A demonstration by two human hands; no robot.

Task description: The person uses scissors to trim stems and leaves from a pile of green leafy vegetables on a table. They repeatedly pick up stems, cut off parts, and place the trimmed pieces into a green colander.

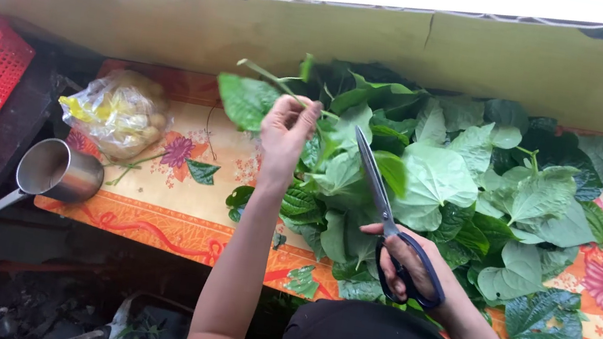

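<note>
With the left hand [288,129] pinching a leafy stem [271,78] above the table [173,214] and the right hand [415,264] holding half-open scissors [384,207] (blades near those fingers), a careless snip could likely nick them.

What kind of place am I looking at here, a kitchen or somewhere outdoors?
Probably an informal outdoor food-prep spot, not a fitted kitchen: a low table under a flowered cloth, a heap of green leaves being trimmed with scissors, and a metal pot beside rough ground.
</note>
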